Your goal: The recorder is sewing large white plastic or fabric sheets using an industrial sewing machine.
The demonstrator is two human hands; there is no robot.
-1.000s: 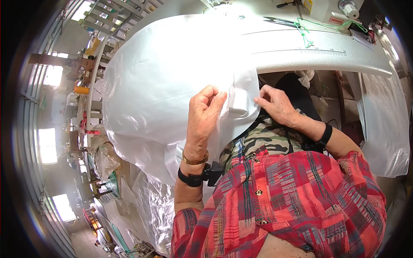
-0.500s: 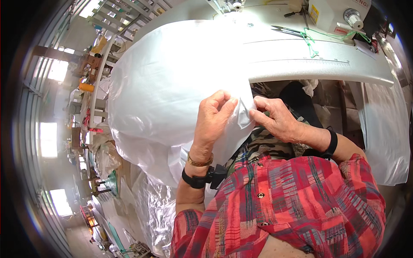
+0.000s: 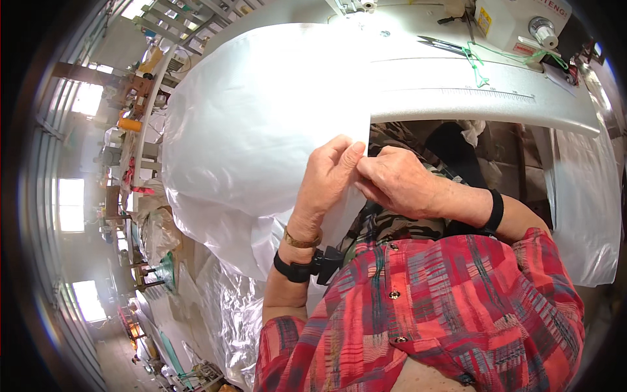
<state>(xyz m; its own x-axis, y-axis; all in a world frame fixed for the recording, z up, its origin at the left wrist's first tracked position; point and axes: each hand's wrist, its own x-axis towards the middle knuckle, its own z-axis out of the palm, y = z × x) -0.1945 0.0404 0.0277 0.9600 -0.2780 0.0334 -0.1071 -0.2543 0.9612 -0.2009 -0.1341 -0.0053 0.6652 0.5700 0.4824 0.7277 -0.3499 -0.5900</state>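
A large sheet of thin white, slightly shiny fabric [image 3: 241, 124] spreads over the sewing table's left half and drapes down toward my lap. At its right edge, my left hand [image 3: 330, 173] pinches the cloth between thumb and fingers. My right hand [image 3: 401, 181] is closed against the same edge, its fingertips touching or nearly touching my left thumb. The bit of cloth between the two hands is mostly hidden by the fingers. Beyond the hands, the lower part of a sewing machine [image 3: 359, 6] shows at the top, above the fabric's brightly lit far end.
Thread snips [image 3: 444, 45] with a green cord [image 3: 480, 68] lie on the table [image 3: 405, 78] at the far right. Behind them stands the machine's white body [image 3: 516, 23] with its dial. Clear plastic sheeting [image 3: 588, 202] hangs at the right; crumpled plastic [image 3: 228, 320] lies at lower left.
My right hand has moved left and turned over, closing in against my left hand. The folded flap of fabric seen between them earlier is now covered.
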